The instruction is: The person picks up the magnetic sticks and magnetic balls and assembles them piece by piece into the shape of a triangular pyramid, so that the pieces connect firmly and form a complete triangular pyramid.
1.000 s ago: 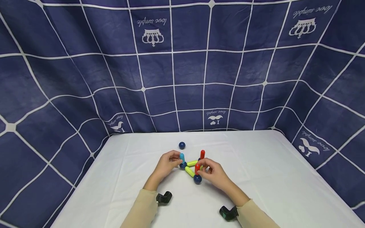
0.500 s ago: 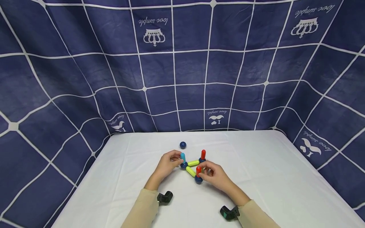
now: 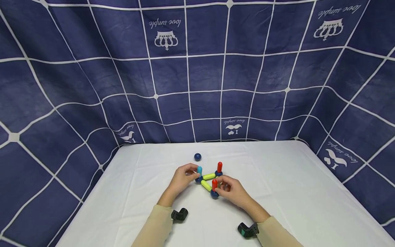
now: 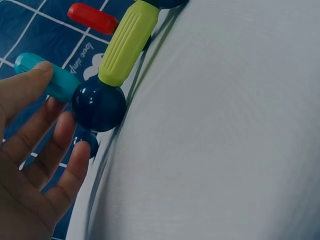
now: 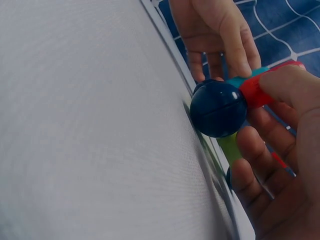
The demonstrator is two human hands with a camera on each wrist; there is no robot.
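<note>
The white table (image 3: pixel 277 192) lay bare from 2 to 5 o'clock of the stick-and-ball frame (image 3: pixel 208 181), and again from 7 to 10 o'clock, so a hand could pass on either flank. At 11 o'clock a loose dark-blue ball (image 3: pixel 197 157) sat near the frame, narrowing the far approach. The left hand (image 3: pixel 182 178) closed off 9 o'clock and the right hand (image 3: pixel 229 188) 4 o'clock, while the blue checked cloth (image 3: pixel 203 75) walled the table's far edge and both sides.

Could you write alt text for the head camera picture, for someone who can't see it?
Two hands work on a small toy of dark blue balls and coloured rods on a white table: the left hand pinches a turquoise rod, the right hand a red rod. A loose blue ball lies behind.
</note>
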